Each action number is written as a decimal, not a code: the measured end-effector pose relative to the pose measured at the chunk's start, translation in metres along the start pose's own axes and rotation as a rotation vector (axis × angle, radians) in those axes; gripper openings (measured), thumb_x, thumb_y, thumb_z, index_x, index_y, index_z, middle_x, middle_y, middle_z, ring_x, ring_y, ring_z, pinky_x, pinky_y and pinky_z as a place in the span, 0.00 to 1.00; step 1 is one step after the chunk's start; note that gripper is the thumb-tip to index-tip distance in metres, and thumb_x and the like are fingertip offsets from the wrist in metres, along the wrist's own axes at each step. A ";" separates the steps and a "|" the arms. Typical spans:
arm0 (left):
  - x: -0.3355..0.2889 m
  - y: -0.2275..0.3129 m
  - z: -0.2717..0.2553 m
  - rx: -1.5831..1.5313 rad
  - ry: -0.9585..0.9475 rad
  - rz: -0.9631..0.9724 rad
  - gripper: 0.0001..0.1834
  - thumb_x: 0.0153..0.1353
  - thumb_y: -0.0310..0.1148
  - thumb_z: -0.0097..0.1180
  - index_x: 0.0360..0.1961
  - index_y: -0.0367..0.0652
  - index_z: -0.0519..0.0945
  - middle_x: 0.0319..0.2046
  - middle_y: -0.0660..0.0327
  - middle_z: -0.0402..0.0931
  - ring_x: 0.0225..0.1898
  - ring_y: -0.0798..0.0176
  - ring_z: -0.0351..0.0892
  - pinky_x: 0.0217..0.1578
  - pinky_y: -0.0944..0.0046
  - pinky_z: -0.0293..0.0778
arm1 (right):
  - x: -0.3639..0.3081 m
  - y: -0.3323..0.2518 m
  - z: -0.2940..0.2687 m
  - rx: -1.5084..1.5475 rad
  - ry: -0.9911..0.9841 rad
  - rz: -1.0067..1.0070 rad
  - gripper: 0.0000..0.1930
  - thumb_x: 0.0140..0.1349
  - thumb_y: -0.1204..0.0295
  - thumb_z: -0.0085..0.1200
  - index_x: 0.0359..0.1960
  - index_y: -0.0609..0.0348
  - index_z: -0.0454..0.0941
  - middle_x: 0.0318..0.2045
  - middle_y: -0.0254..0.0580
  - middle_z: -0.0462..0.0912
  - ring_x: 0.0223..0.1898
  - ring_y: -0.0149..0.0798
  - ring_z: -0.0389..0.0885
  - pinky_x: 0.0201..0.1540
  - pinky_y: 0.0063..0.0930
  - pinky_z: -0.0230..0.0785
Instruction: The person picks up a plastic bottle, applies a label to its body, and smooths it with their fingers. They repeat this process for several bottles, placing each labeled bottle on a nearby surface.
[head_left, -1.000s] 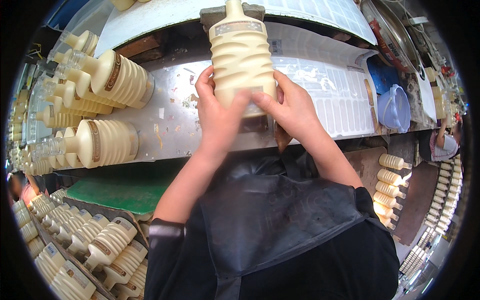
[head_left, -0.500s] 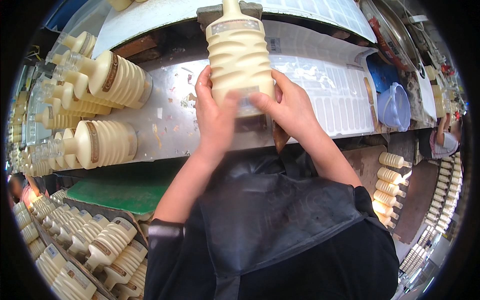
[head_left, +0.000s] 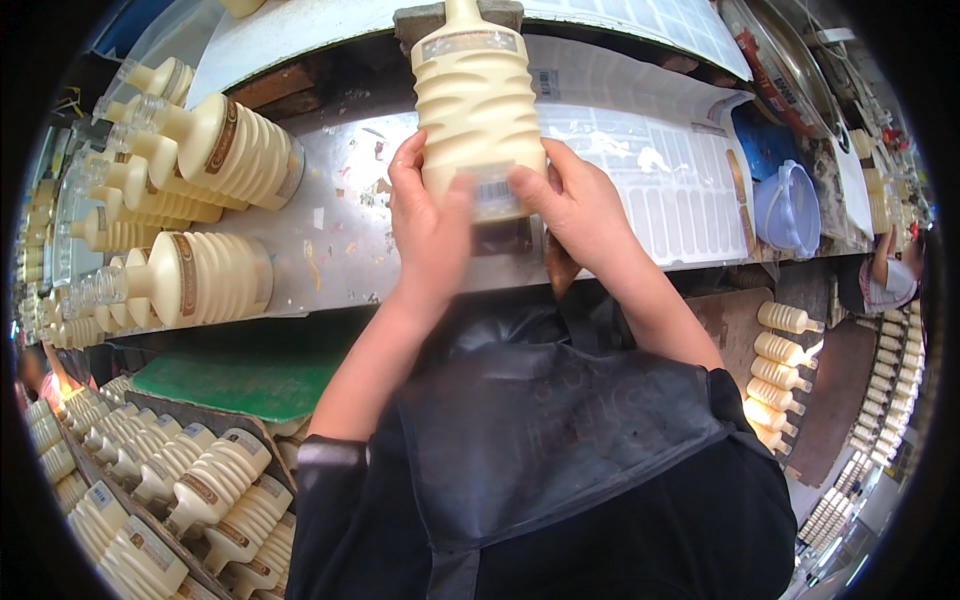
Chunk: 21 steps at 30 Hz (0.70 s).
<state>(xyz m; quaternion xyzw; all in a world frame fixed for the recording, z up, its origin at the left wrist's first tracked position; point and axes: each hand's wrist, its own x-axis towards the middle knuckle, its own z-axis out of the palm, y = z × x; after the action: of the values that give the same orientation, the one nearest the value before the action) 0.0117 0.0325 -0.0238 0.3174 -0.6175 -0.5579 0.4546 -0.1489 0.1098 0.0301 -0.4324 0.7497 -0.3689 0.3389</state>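
A cream-coloured ribbed bottle (head_left: 476,110) lies between my hands, its neck pointing away from me against a grey block (head_left: 418,24). My left hand (head_left: 432,222) grips its left side near the base, fingers curled round and thumb on top. From the right, my right hand (head_left: 583,205) holds the same end, its thumb lying on the bottle's upper face. A label with a barcode shows between the two thumbs. Sheets of clear label strips (head_left: 640,185) lie on the metal worktable (head_left: 335,240) just right of the bottle.
Several filled bottles (head_left: 235,150) stand at the table's left. More bottles fill crates (head_left: 215,485) at lower left, near a green board (head_left: 225,370). A lilac bucket (head_left: 790,212) sits at the right end. Rows of bottles (head_left: 780,360) and another person (head_left: 888,275) appear farther right.
Both thumbs have shifted slightly along the label near the bottle's base. The bottle has moved hardly at all, and both hands keep hold of it.
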 end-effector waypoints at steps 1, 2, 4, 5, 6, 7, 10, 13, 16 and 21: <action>-0.001 0.001 0.000 0.038 -0.020 -0.015 0.34 0.74 0.41 0.53 0.71 0.34 0.55 0.66 0.46 0.62 0.67 0.55 0.64 0.69 0.55 0.59 | 0.000 -0.001 0.003 -0.071 0.014 -0.002 0.34 0.67 0.46 0.58 0.61 0.65 0.75 0.41 0.51 0.86 0.41 0.43 0.85 0.48 0.35 0.75; -0.001 0.002 0.000 0.076 -0.040 -0.030 0.33 0.76 0.41 0.51 0.71 0.35 0.54 0.67 0.47 0.60 0.69 0.56 0.62 0.70 0.56 0.57 | 0.001 -0.001 0.004 -0.134 0.018 -0.011 0.34 0.68 0.46 0.58 0.62 0.65 0.75 0.41 0.47 0.86 0.42 0.38 0.84 0.48 0.31 0.74; -0.001 0.003 0.001 0.067 -0.035 -0.035 0.33 0.76 0.41 0.53 0.71 0.35 0.54 0.67 0.47 0.61 0.68 0.57 0.63 0.70 0.56 0.58 | 0.001 -0.002 0.007 -0.099 0.056 -0.024 0.34 0.64 0.44 0.58 0.57 0.66 0.77 0.40 0.57 0.86 0.43 0.51 0.86 0.49 0.40 0.76; 0.000 0.003 0.001 0.062 -0.033 -0.036 0.33 0.75 0.41 0.53 0.70 0.35 0.55 0.66 0.48 0.61 0.68 0.57 0.63 0.70 0.56 0.58 | 0.001 -0.002 0.007 -0.077 0.072 -0.033 0.35 0.62 0.44 0.59 0.54 0.67 0.78 0.39 0.61 0.87 0.43 0.58 0.87 0.49 0.45 0.76; 0.000 0.003 0.002 0.068 0.000 -0.022 0.34 0.72 0.40 0.56 0.69 0.34 0.57 0.64 0.46 0.64 0.65 0.55 0.66 0.67 0.55 0.62 | 0.001 -0.003 0.007 -0.083 0.064 -0.026 0.35 0.62 0.44 0.59 0.54 0.67 0.77 0.39 0.61 0.87 0.43 0.58 0.87 0.49 0.45 0.76; 0.001 0.002 0.003 0.073 0.032 -0.008 0.35 0.69 0.40 0.59 0.68 0.33 0.58 0.62 0.45 0.67 0.62 0.54 0.70 0.64 0.54 0.66 | 0.000 -0.003 0.006 -0.089 0.056 -0.020 0.35 0.62 0.44 0.59 0.54 0.67 0.77 0.40 0.61 0.87 0.43 0.57 0.87 0.49 0.45 0.76; 0.002 0.001 0.004 0.043 0.062 -0.001 0.36 0.66 0.39 0.62 0.66 0.32 0.60 0.59 0.43 0.70 0.59 0.52 0.73 0.62 0.54 0.69 | -0.001 -0.003 0.004 -0.082 0.048 -0.009 0.35 0.62 0.44 0.59 0.55 0.67 0.77 0.40 0.61 0.87 0.43 0.57 0.87 0.49 0.45 0.76; 0.001 0.001 0.004 0.038 0.066 -0.010 0.36 0.66 0.40 0.62 0.67 0.31 0.60 0.60 0.43 0.70 0.59 0.52 0.73 0.62 0.54 0.69 | -0.001 -0.003 0.003 -0.089 0.018 0.017 0.36 0.64 0.44 0.60 0.60 0.67 0.75 0.42 0.54 0.86 0.45 0.46 0.85 0.51 0.36 0.75; 0.002 0.001 0.003 0.067 0.065 -0.004 0.36 0.67 0.41 0.60 0.67 0.31 0.60 0.60 0.42 0.69 0.60 0.52 0.73 0.62 0.53 0.69 | 0.000 -0.004 0.004 -0.086 0.010 0.025 0.38 0.65 0.44 0.60 0.62 0.66 0.74 0.44 0.51 0.86 0.46 0.40 0.84 0.52 0.32 0.74; 0.001 -0.001 0.004 0.077 0.070 0.012 0.36 0.68 0.42 0.58 0.67 0.31 0.60 0.61 0.42 0.69 0.61 0.52 0.73 0.63 0.54 0.68 | 0.000 -0.002 0.009 -0.029 0.084 -0.028 0.35 0.62 0.45 0.59 0.55 0.67 0.77 0.39 0.61 0.87 0.43 0.57 0.87 0.49 0.45 0.76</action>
<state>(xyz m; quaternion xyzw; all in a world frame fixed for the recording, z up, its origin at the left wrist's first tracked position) 0.0074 0.0331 -0.0245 0.3505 -0.6240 -0.5196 0.4667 -0.1407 0.1069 0.0278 -0.4318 0.7626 -0.3803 0.2957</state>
